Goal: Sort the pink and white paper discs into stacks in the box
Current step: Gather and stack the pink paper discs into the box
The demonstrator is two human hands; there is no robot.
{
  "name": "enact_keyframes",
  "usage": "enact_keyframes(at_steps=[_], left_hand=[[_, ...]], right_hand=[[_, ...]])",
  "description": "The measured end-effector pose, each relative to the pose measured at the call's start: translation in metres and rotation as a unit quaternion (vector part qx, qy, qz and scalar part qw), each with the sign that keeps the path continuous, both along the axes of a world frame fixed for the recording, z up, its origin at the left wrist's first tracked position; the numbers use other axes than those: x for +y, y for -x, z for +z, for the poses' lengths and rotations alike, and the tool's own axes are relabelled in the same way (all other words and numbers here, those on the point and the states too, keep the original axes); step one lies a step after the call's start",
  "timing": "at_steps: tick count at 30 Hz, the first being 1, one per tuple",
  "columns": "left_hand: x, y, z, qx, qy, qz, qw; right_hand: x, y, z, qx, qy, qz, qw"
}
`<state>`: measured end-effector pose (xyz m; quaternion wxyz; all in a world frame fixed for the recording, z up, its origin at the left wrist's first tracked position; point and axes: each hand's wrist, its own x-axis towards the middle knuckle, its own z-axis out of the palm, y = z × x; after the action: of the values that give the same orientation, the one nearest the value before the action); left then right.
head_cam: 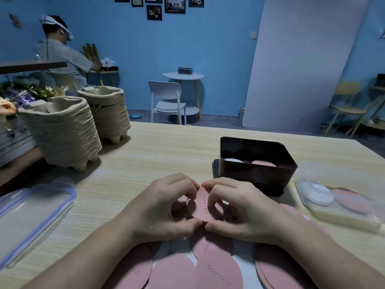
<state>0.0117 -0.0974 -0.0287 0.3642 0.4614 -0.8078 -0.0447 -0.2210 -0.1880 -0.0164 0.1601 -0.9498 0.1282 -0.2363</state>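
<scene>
Pinching one pink disc in left hand and right hand fingers, the person had barely filled the box at two o'clock, while many loose discs lay unsorted at six.

In the dark rectangular plastic box: white paper disc left, pink paper disc right. Just right of the box: clear plastic tray holding further paper discs. Before it, leftward: left hand and right hand pinching a lettered pink paper disc over loose pink paper discs. Far left: stacks of moulded pulp trays, clear blue-rimmed plastic lid nearer.
</scene>
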Motion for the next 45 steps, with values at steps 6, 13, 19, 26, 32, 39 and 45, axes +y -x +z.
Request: enact_keyframes(at_steps=[6, 13, 19, 26, 32, 39, 45], left_hand=[[0.000, -0.008, 0.000, -0.016, -0.052, 0.032, 0.998], [0.003, -0.025, -0.004, -0.078, -0.106, 0.184, 0.974], [0.004, -0.024, -0.001, -0.050, -0.106, 0.187, 0.975], [0.003, -0.013, -0.002, -0.031, -0.044, 0.118, 0.992], [0.002, -0.006, -0.003, -0.071, -0.026, 0.096, 0.993], [0.000, 0.004, -0.002, -0.095, 0.015, 0.079, 0.992], [0.000, -0.003, -0.002, -0.052, 0.003, 0.048, 0.998]], right_hand=[[0.000, 0.001, 0.000, 0.011, -0.005, -0.025, 1.000], [-0.004, 0.010, -0.002, 0.024, -0.006, -0.071, 0.997], [-0.005, 0.014, -0.001, 0.038, -0.019, -0.076, 0.996], [-0.006, 0.011, -0.004, 0.023, -0.020, -0.057, 0.998], [-0.005, 0.008, -0.005, 0.012, -0.032, -0.053, 0.998], [-0.002, 0.002, -0.006, -0.002, -0.009, -0.017, 1.000], [0.000, 0.004, -0.005, -0.023, -0.023, -0.031, 0.999]])
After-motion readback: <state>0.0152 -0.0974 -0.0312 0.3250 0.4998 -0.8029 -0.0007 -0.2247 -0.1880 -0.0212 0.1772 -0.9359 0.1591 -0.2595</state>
